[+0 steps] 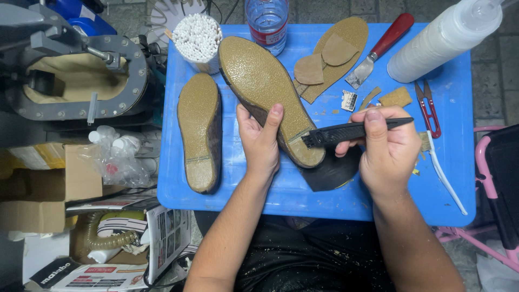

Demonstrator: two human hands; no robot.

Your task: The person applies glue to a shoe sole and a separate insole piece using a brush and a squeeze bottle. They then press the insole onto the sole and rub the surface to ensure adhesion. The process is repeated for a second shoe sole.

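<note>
- The upturned shoe (267, 92) is held sole-up over the blue table (459, 108), its long axis running from upper left, by the tube of white sticks (197, 35), down to lower right, where the heel end (308, 154) sits.
- The left hand (262, 143) is clamped on the shoe from below at mid-length — thumb pressed flat on the sole, fingers wrapped under the edge.
- The black brush-like tool (351, 131) lies nearly level, its working end touching the heel end from the right; the right hand (386, 148) has its fingers closed tight around the handle.
- So the heel lies just left of the right hand's fingers — that hand is nearer to it, and the left only steadies.
- A dark patch piece (332, 173) lies under the heel.
- A second shoe (200, 132) rests sole-up to the left; a red-handled knife (381, 48) and red snips (428, 108) lie to the right.
</note>
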